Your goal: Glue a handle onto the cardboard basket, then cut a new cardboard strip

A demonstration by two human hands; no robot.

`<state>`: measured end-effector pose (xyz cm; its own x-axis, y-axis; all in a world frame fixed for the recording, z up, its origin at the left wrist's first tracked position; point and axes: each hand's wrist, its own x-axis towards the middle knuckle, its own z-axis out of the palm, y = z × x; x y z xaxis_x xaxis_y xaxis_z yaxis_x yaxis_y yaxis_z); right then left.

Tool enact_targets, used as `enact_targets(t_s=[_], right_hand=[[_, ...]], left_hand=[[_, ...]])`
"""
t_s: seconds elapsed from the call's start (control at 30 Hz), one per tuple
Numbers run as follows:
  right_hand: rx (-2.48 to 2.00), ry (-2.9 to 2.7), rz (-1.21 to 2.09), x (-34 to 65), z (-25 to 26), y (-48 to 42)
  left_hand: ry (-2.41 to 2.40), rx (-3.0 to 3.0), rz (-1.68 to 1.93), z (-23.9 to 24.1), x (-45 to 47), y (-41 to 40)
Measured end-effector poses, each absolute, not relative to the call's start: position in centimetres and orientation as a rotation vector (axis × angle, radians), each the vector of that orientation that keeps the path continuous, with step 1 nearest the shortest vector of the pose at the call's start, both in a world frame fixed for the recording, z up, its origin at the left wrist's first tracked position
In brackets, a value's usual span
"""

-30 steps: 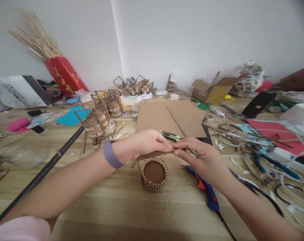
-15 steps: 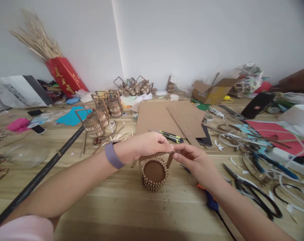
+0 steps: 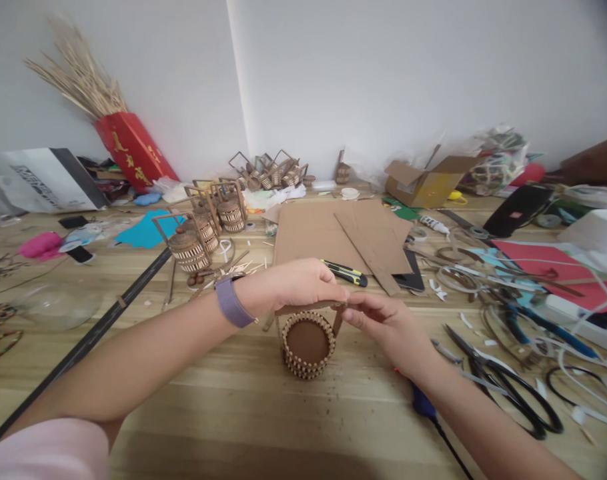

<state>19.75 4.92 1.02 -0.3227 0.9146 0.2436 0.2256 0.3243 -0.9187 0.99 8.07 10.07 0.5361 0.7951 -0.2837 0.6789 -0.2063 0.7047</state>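
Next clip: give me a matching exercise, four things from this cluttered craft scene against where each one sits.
Things:
1. round basket
2. utility knife
3. scissors
4. red box

Places:
A. leaning against the wall, far left
B. directly under the cardboard strip
C. at the near edge of the cardboard sheet
D. lying flat, right of the basket

Pairs: 1-B, 2-C, 3-D, 4-A

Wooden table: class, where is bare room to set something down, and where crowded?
Bare: the near edge below the round stick-walled basket; the near-left corner beside the long black rod. Crowded: right, around the black scissors and red sheet.
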Motion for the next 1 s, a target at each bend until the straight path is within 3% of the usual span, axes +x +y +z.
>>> enact_targets(t_s=[0.3,0.47,0.63,0.83,1.0], right_hand=[[-1.042,-2.0,0.82,20.1,-1.0,4.3],[-1.058,-2.01,0.832,20.2,-1.4,4.1],[-1.083,-2.006,0.799,20.2,-1.5,4.2],[-1.119,-1.99,0.789,20.1,-1.7,4.2],[-1.13,-1.99,0.824,20.2,-1.8,4.1]], left_hand=[[1.134,2.102,0.201,10.3,-0.1,7.9],[1.263,2.071,0.606,9.6,-3.2,7.7],[1.339,1.725,0.97,3.9,-7.4,5.6],[1.251,1.749,0.685,-4.0,-7.7,1.3],[1.179,1.792,0.772,-5.6,-5.6,0.6]])
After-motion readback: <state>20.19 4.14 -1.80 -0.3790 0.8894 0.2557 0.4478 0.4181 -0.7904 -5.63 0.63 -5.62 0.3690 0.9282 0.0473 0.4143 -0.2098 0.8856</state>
